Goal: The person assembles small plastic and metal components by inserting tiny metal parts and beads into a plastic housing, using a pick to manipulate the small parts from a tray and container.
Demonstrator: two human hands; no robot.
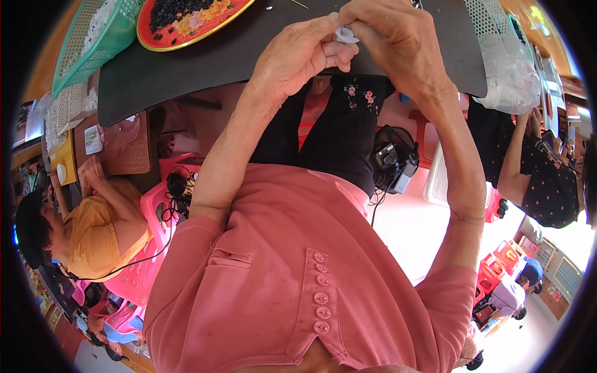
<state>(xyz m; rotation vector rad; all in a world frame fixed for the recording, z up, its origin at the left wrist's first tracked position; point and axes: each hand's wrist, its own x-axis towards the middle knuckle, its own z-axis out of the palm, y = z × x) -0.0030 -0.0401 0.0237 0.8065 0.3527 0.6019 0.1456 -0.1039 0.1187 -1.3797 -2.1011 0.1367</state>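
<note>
Above the dark table's near edge, my two hands meet. Between thumb and fingers, my left hand [303, 55] pinches a small white plastic piece [346, 35] with a rounded, cup-like shape. My right hand [401, 46] is closed right beside it, thumb and fingers bent together at the piece. Whatever sits inside the right fingers is hidden by the hand itself. To the left of my hands lies a red flower-patterned plate [163, 45] with a yellow rim, carrying a heap of small black parts [177, 11].
A green plastic basket [93, 59] of white pieces stands at the table's [180, 78] left end. At the right end are a pale mesh basket [488, 22] and a clear plastic bag [510, 78]. People sit on both sides, one in a yellow shirt [102, 233].
</note>
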